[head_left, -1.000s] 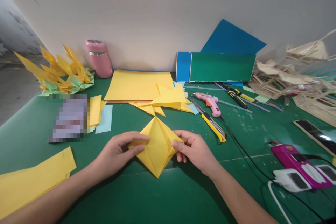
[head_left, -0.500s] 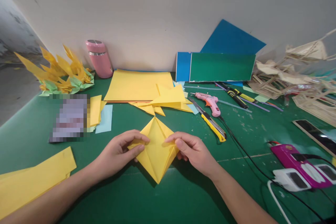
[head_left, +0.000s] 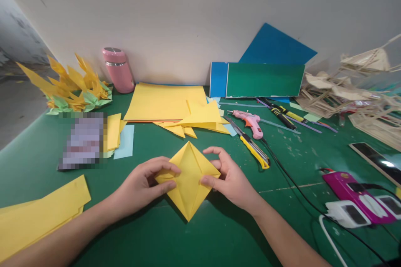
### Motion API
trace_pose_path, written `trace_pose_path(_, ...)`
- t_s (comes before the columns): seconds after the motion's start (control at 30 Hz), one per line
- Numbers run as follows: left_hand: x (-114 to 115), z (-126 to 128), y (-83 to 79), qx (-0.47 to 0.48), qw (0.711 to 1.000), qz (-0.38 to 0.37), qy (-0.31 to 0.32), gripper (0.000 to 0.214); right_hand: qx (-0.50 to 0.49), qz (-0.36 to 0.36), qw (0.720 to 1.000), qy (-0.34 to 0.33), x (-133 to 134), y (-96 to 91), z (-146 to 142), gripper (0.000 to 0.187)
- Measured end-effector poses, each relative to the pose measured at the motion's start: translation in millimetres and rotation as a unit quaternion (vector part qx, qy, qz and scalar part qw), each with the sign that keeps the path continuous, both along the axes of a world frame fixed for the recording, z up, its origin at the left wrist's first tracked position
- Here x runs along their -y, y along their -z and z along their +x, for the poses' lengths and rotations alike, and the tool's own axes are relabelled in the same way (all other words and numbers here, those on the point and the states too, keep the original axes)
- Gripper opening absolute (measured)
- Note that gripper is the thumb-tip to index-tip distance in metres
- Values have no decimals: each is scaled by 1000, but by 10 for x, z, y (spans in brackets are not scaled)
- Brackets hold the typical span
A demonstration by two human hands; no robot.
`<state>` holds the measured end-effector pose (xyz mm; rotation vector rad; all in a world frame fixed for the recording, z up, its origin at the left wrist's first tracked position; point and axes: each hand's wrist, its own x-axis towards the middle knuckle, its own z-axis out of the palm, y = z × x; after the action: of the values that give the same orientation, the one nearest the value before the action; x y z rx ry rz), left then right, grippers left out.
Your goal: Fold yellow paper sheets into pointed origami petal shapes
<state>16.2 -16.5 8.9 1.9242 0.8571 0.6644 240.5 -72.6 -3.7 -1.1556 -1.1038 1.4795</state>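
Left fingers [head_left: 164, 165] hold folded yellow paper [head_left: 189, 177]; right fingers [head_left: 212, 181], its opposite corner.

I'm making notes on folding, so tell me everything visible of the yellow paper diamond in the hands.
The yellow paper diamond looks creased and folded in layers, with flaps along its sides. One corner points away from the person, the opposite one toward them. It is over the green table; whether it touches is unclear. The left hand pinches its left corner; the right hand has its thumb on the right side.
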Motion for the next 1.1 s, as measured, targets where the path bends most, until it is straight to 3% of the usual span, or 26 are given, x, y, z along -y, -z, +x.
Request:
trace_pose_path(0.07,8,4,15,12,999,28,-8,13,2,-15,1000,-24,-6,-3,4,61)
trace_pose_path(0.13,18,2,11,27,996,87,-19,11,36,4,998,-49,-7,-3,2,42)
trace_pose_path(0.2,31,-8,-16,50,981,185,-22,13,127,108,986,-29,4,3,-7,20)
trace_pose_path(0.27,45,-28,-63,78,952,295,-6,17,226,293,929,16,24,7,-16,10)
trace_pose_path(0.37,59,-70,-128,94,899,424,48,22,306,521,796,49,59,-1,-13,15)
trace_pose_path(0.47,51,-100,-135,48,860,493,125,24,391,584,709,52,80,-19,8,23)
trace_pose_path(0.57,26,-89,-72,-8,862,487,139,24,470,582,663,26,73,-24,21,24)
trace_pose_path(0.63,7,-60,-12,-33,884,452,113,26,503,557,661,2,57,-15,19,29)
trace_pose_path(0.77,-24,4,62,-121,909,390,87,31,512,512,688,-37,29,17,16,39)
trace_pose_path(0.87,-25,15,44,-127,928,345,68,28,501,499,706,-43,21,45,28,36)
trace_pose_path(0.97,0,-13,-12,-127,945,290,78,22,502,484,716,-44,15,72,47,33)
trace_pose_path(1.1,40,-64,-33,-143,948,265,100,14,499,471,725,-56,2,95,72,35)
